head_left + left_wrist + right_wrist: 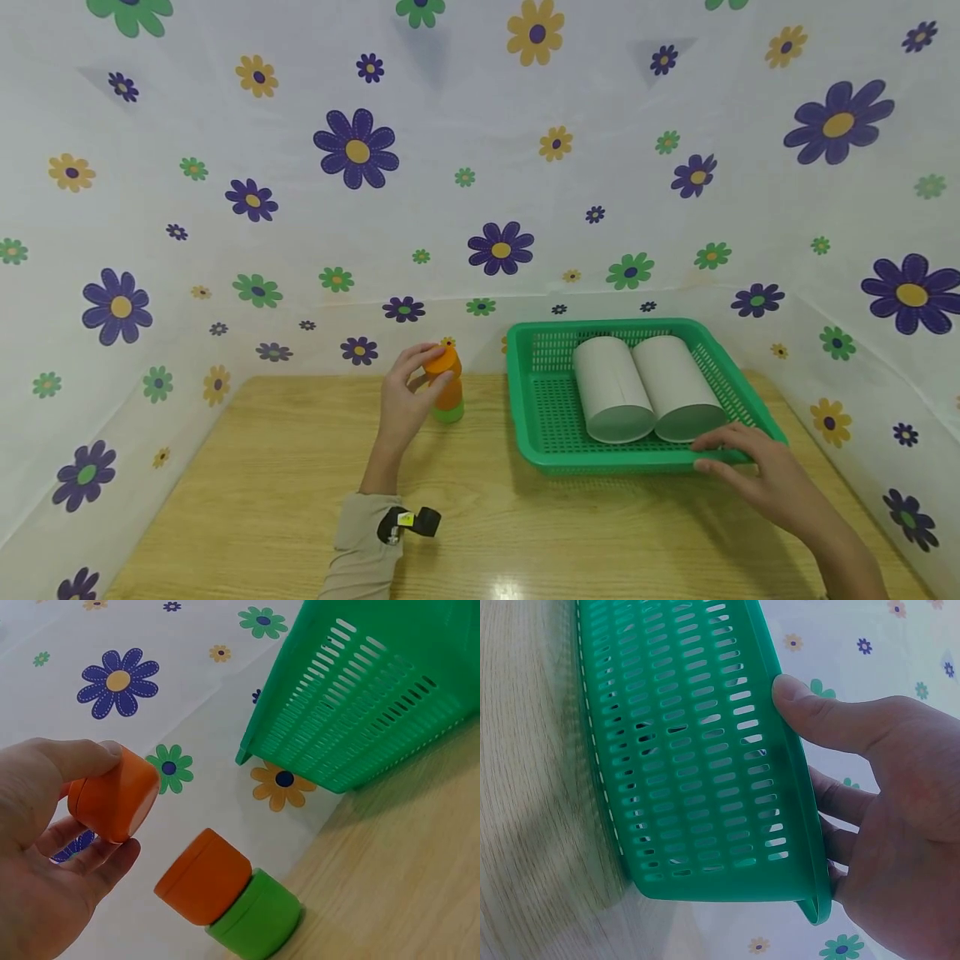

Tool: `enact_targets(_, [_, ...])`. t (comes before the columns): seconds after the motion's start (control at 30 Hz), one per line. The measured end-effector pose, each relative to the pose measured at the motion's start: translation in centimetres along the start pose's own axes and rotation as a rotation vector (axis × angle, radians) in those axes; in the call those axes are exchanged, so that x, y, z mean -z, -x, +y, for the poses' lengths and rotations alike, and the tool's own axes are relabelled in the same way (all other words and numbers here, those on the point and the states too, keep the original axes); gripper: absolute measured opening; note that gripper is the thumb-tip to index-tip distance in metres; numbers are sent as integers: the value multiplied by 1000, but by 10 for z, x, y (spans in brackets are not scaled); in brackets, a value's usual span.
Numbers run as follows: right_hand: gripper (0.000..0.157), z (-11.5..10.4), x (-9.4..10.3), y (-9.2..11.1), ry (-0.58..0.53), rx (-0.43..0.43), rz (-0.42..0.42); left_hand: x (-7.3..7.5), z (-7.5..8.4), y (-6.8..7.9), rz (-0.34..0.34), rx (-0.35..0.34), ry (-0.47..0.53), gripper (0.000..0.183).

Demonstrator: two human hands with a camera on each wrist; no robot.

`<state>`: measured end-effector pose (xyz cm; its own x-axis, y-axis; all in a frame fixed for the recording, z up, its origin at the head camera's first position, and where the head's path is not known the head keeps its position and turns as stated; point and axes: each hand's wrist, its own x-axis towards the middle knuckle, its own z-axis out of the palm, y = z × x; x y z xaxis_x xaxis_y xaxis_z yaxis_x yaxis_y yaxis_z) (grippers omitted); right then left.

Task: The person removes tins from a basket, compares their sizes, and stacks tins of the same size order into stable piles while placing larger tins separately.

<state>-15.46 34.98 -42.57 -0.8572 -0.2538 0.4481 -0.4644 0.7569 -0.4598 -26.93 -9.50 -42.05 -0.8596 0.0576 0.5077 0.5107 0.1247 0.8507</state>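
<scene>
My left hand (405, 398) pinches a small orange cylinder (118, 793) between thumb and fingers. In the left wrist view it is tilted, with a gap between it and the stack beneath. That stack is a second orange cylinder (204, 877) on top of a green cylinder (256, 915), which stands on the table. My right hand (772, 473) grips the front right rim of a green plastic basket (525, 450), thumb outside and fingers over the edge. Inside the basket, two large white cylinders (611, 387) lie side by side, their near ends toward me.
The wooden table (300, 483) carries the basket at its right and the small stack near its back edge. White flower-printed sheeting (450, 100) rises behind the table and along both sides. A black strap (408, 522) circles my left sleeve.
</scene>
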Motion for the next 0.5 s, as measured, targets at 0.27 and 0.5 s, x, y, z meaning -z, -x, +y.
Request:
enact_targets(0.27, [28, -1, 1, 0, 9, 8, 2, 0, -12, 3, 15, 24, 3, 36])
enact_targets(0.5, [27, -2, 1, -1, 12, 6, 2, -1, -22, 4, 21, -10, -11, 35])
